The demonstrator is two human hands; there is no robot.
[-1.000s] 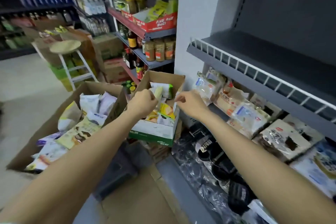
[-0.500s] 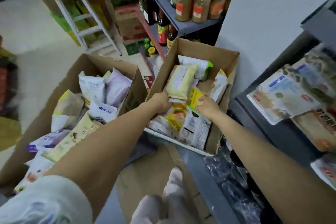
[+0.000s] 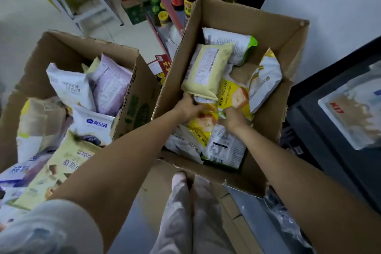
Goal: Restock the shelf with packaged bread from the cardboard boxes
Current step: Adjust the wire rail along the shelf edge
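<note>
Partly hidden under the pale yellow bread pack (image 3: 206,71), the yellow toast pack (image 3: 232,97) lies in the right cardboard box (image 3: 288,47), long axis running toward the box's far wall. The left hand (image 3: 189,107) grips the pale pack's near end; the right hand (image 3: 233,116) pinches the toast pack's near edge, fingertips hidden.

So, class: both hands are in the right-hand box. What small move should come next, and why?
Probably lift the packets out. The left hand grips the pale yellow packet, the right hand pinches the yellow MOLAFEI packet, both inside the cardboard box.
</note>
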